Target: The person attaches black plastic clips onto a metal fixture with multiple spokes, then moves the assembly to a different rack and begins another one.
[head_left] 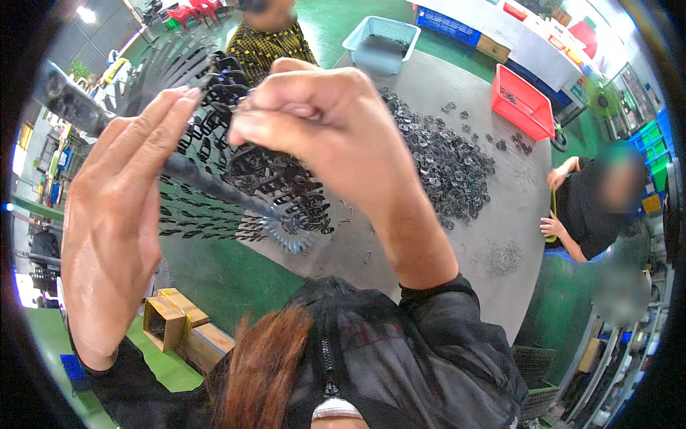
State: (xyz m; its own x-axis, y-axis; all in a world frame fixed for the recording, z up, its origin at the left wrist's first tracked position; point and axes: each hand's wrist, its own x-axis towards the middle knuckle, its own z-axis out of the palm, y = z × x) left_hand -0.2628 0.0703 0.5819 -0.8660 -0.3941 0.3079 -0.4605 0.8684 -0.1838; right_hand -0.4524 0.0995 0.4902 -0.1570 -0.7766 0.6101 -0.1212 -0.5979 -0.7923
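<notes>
Both hands up at a spoked rack crowded with small black looped parts

Nearest, at the left of the frame, the left hand is raised with its fingers long and close together, tips at the rack's edge; its thumb is mostly hidden, so I cannot tell whether it grips anything. At upper centre the right hand is half curled, thumb and forefinger nearly meeting beside the parts; whether a piece sits between them cannot be told.

Just behind the hands, left of centre, the small black looped parts hang in dense rows on the spoked rack, around a grey rod. Such close work probably goes best with a light fingertip pinch, the other hand steadying the rack, and knuckles clear of neighbouring rows, since a bump could tangle or dislodge them.

Beyond, on the grey table, lie a heap of loose black parts and a scatter of thin wire pieces. Farther up are a light-blue basket and a red basket. One co-worker is at the right edge, another person at the top.
</notes>
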